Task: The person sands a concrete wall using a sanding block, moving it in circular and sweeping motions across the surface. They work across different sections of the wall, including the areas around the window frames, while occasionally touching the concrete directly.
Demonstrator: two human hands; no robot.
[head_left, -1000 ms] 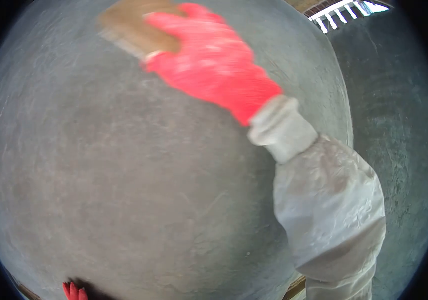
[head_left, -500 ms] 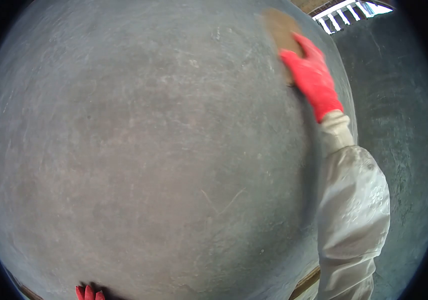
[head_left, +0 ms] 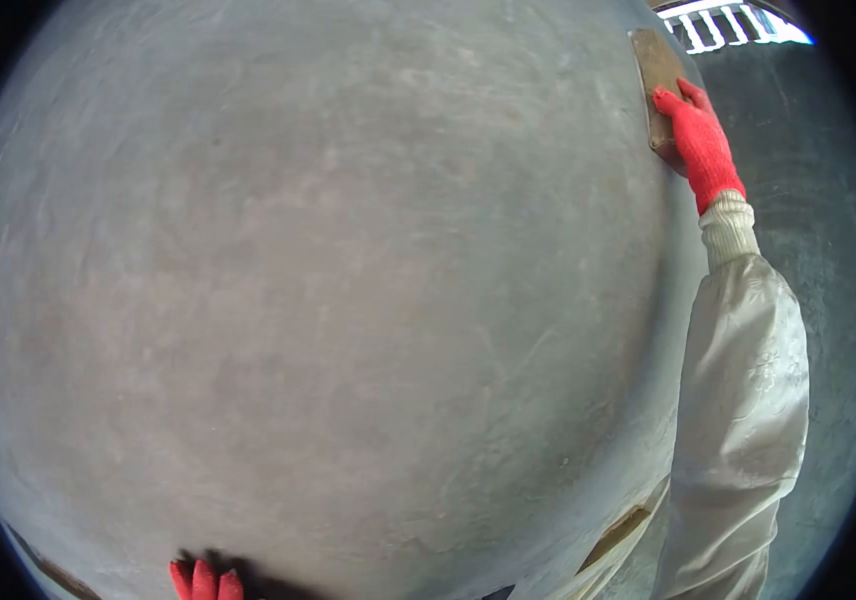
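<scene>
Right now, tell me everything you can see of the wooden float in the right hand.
The wooden float is a flat, brown, rectangular board that looks like worn wood, with pale grey smears along its edges. It stands roughly upright, long side vertical, and is seen at a steep angle. Its face lies against the grey plastered wall, high up near the wall's right edge. The red-gloved right hand grips it from the right, covering its lower end. No handle shows.
</scene>
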